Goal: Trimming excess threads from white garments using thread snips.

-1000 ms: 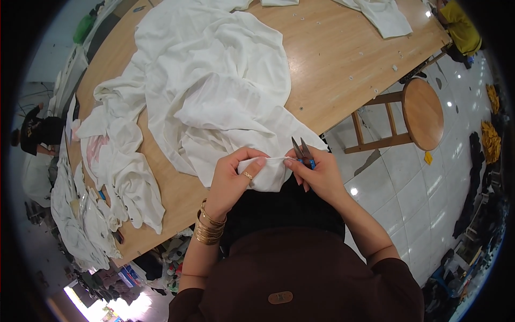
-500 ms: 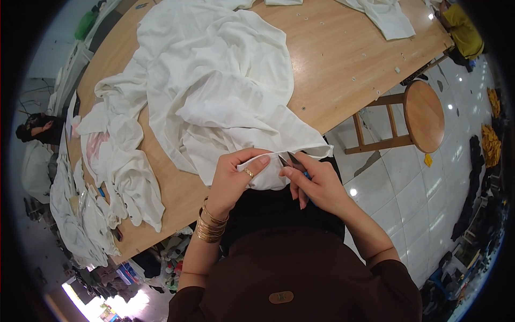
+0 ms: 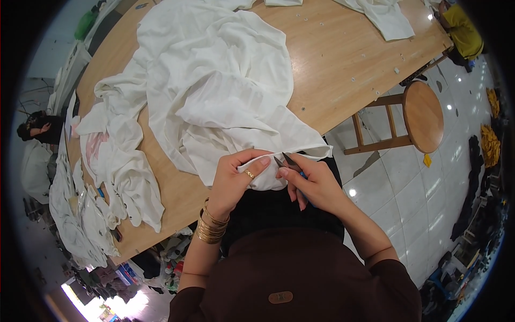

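White cloth point(image 3: 230, 102) fills centre frame; left hand point(image 3: 232, 176) pinches its edge, right hand point(image 3: 316, 186) holds snips point(image 3: 291, 161), seemingly trimming; next snip likely needs tautness.

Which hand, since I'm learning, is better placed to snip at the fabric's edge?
Likely the right hand: it holds blue-handled snips, blades parted beside the white fabric the left hand pinches.

one wide camera is sitting on the person's head and looking steeply down. it is peering over the dark brown shirt point(image 3: 241, 273) at the bottom, and it is facing out over the wooden table point(image 3: 332, 59). the left hand point(image 3: 229, 175) and right hand point(image 3: 317, 183) are showing close by, just under the middle. straight edges are bending near the rim, and black corners are framing everything.
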Tool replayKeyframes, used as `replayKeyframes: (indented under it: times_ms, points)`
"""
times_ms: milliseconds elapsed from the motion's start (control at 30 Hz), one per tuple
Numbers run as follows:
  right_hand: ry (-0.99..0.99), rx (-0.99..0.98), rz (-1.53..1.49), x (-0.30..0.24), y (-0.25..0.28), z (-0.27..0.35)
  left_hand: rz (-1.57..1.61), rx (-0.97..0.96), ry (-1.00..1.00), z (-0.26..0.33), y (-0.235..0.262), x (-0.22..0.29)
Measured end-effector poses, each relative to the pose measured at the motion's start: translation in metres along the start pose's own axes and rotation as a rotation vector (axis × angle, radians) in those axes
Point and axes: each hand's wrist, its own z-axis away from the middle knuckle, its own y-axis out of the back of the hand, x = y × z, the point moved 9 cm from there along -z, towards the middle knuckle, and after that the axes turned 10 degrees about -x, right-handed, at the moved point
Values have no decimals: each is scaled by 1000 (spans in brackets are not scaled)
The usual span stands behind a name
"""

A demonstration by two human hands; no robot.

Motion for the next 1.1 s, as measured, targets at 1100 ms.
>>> replayKeyframes:
  times_ms: [1100]
  points:
    - [42, 84, -649, 25, 1, -15, -29, -2, 10, -2, -7, -5]
